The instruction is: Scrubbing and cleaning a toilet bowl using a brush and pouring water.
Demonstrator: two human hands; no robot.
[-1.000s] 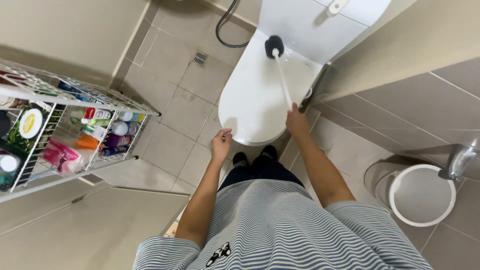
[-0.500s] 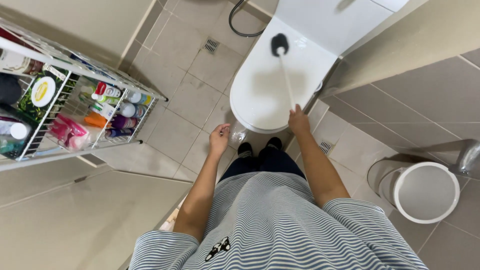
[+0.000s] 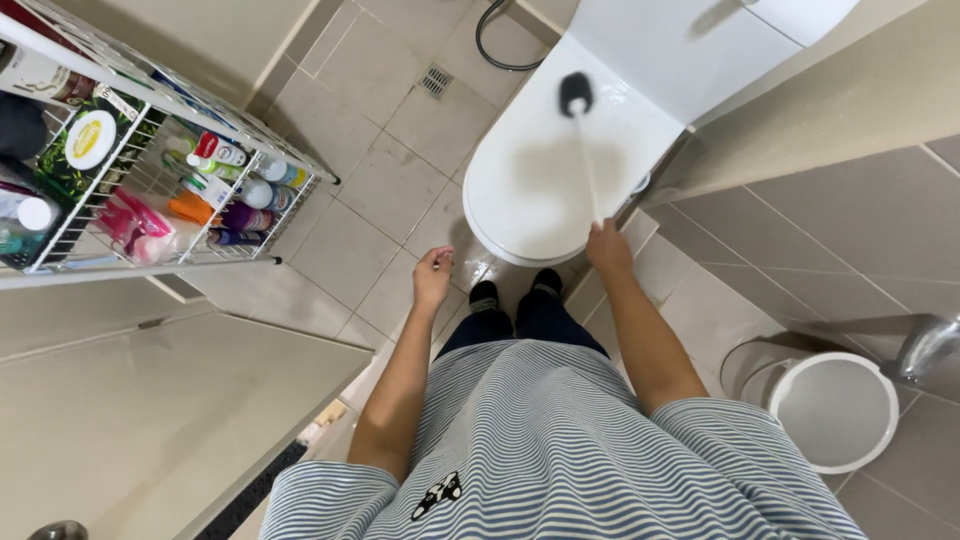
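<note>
1. Right hand (image 3: 607, 243): fingers wrapped around the lower end of a toilet brush (image 3: 583, 150). Thin white handle runs up and away from the hand; dark round head sits over the rear of the closed toilet lid (image 3: 530, 190), near the hinge. Brush is blurred; contact between head and lid cannot be confirmed.
2. Left hand (image 3: 433, 277): holds nothing, fingers loosely curled, hanging above the floor tiles (image 3: 390, 130) just left of the toilet's front edge.
3. Toilet: white, lid down, cistern (image 3: 690, 50) behind it at top of view. A dark hose (image 3: 495, 45) loops on the floor beside the cistern.
4. Person stands directly in front of the bowl; dark-socked feet (image 3: 515, 292) close to its front rim; striped shirt (image 3: 540, 450) fills the lower view.
5. Left of view: white wire rack (image 3: 150, 190) holding assorted bottles and tubes, well apart from both hands.
6. Floor drain (image 3: 435, 80) lies between rack and toilet.
7. Lower right: white bucket (image 3: 835, 410) on the tiles beneath a metal tap (image 3: 925, 345).
</note>
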